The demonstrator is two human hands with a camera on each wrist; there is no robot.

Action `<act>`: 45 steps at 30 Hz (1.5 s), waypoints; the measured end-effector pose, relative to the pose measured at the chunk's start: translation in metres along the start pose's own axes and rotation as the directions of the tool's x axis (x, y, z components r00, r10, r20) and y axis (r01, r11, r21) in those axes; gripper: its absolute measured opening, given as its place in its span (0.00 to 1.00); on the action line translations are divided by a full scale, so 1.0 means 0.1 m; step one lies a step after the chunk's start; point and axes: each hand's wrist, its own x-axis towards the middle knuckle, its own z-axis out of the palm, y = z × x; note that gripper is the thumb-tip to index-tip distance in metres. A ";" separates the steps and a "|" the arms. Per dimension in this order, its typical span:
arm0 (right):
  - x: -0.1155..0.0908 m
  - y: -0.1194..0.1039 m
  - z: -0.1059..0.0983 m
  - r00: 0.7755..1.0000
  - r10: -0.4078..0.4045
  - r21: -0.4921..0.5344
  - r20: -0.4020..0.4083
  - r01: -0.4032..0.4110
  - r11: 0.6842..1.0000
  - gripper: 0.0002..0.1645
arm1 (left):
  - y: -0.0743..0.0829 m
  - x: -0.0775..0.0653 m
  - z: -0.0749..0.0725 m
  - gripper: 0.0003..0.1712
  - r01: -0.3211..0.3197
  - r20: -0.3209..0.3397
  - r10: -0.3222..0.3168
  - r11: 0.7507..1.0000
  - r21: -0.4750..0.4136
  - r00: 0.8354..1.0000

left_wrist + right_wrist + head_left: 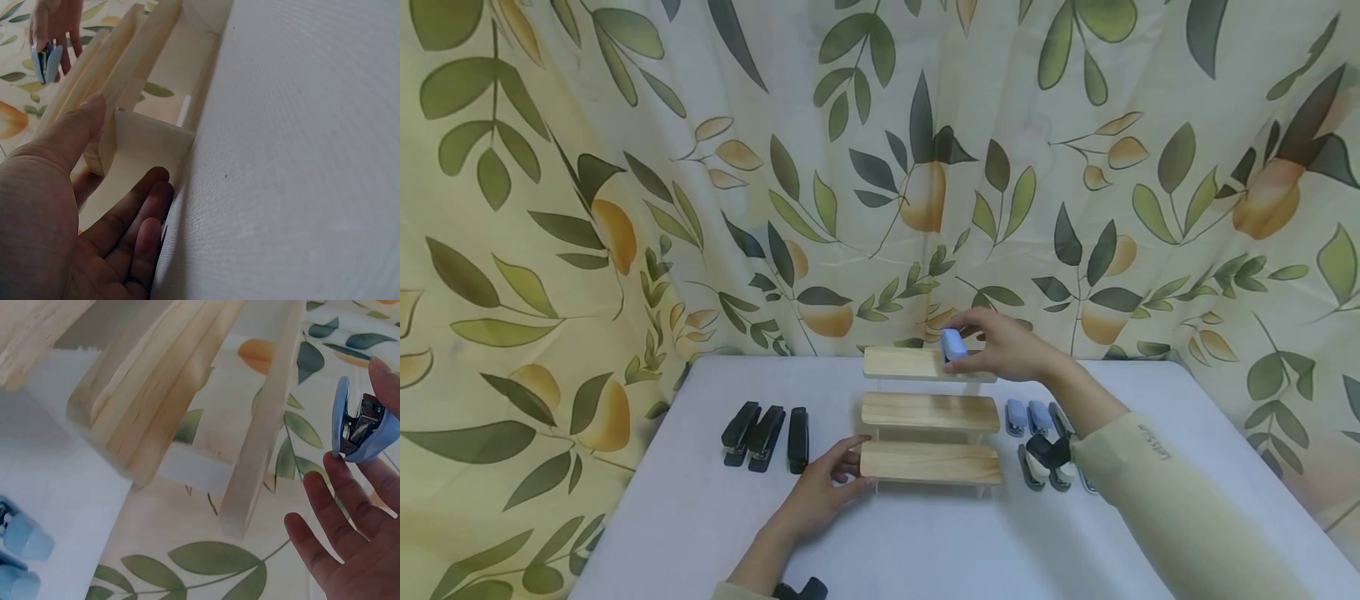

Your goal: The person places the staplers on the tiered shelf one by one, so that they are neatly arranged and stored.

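My right hand (1003, 346) pinches a small light-blue stapler (953, 344) between thumb and fingers, at the right part of the top step (901, 362) of a three-tier wooden shelf. Seen in the right wrist view, the stapler (350, 428) shows its metal inner parts, and the other fingers spread out below it. My left hand (826, 490) grips the left end of the lowest step (928, 463). In the left wrist view its thumb presses the wooden edge (103, 147), while the remaining fingers curl loosely beside the white support (153, 140).
Several black staplers (763, 437) stand left of the shelf. To its right, partly behind the right forearm, are two more blue staplers (1017, 417) and some white and grey ones (1033, 471). A leaf-patterned curtain (880, 167) hangs behind the white table (677, 517).
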 end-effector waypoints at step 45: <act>0.46 -0.29 0.51 0.997 -0.039 0.105 0.068 0.032 0.994 0.35 | -0.04 0.01 0.00 0.36 -0.016 -0.006 0.016 1.000 -0.006 1.000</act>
